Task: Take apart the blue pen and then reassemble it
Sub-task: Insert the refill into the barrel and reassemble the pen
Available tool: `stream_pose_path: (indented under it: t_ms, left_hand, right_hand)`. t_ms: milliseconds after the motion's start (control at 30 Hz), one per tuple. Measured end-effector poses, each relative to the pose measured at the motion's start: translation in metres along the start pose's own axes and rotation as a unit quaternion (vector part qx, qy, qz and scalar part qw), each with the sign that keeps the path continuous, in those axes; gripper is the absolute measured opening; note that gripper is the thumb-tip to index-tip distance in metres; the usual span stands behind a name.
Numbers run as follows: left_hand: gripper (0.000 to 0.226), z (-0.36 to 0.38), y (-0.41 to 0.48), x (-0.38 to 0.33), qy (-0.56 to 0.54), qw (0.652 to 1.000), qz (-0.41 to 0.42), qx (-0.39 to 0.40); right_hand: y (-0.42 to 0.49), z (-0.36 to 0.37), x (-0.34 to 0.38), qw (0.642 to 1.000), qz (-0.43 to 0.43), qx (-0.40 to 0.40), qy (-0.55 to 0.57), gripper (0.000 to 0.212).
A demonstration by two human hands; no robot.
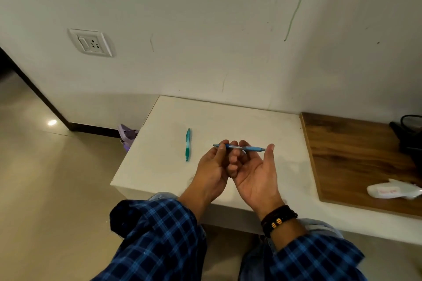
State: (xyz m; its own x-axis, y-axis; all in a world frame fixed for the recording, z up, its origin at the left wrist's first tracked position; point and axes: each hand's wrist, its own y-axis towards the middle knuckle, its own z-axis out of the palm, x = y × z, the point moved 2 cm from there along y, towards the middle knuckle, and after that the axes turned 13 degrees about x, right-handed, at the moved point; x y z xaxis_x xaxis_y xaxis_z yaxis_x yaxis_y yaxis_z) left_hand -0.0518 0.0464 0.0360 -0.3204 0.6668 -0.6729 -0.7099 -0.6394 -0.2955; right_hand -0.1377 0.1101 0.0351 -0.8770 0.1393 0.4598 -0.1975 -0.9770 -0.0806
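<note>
The blue pen (249, 148) lies level, pinched by fingers (221, 149) of left hand (212, 167) and right hand (255, 174); slim, whole, tip pointing left.

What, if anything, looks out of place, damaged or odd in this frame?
Nothing with the task items: the blue pen looks whole, held level by the left hand and right hand, and the teal pen lies flat on the white table. Only a long green streak mars the wall.

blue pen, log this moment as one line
blue pen: held level over white table, looks whole | left hand: pinches tip end | right hand: holds back end | green pen: lying on table
</note>
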Motion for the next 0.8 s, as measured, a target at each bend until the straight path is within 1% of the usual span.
stream_pose_path:
  t_ms: [133, 267, 433, 800]
  left_hand:
    - [0.031, 0.003, 0.003, 0.006, 0.050, 0.998, 0.032, 0.000]
    - [0.028, 0.007, 0.004, 0.011, 0.088, 0.995, 0.045, -0.004]
    - [0.028, 0.010, 0.003, 0.014, 0.074, 0.997, 0.035, -0.014]
    - [0.029, 0.005, 0.006, 0.013, 0.040, 0.998, 0.029, -0.030]
  right_hand:
    - [0.003, -0.003, 0.002, 0.999, -0.019, -0.027, 0.019, 0.069]
    - [0.006, -0.006, 0.001, 0.998, -0.017, -0.027, 0.049, 0.067]
    - [0.007, -0.007, -0.001, 0.999, -0.009, -0.023, 0.045, 0.072]
    - [0.008, -0.006, -0.007, 1.000, -0.006, -0.006, 0.030, 0.069]
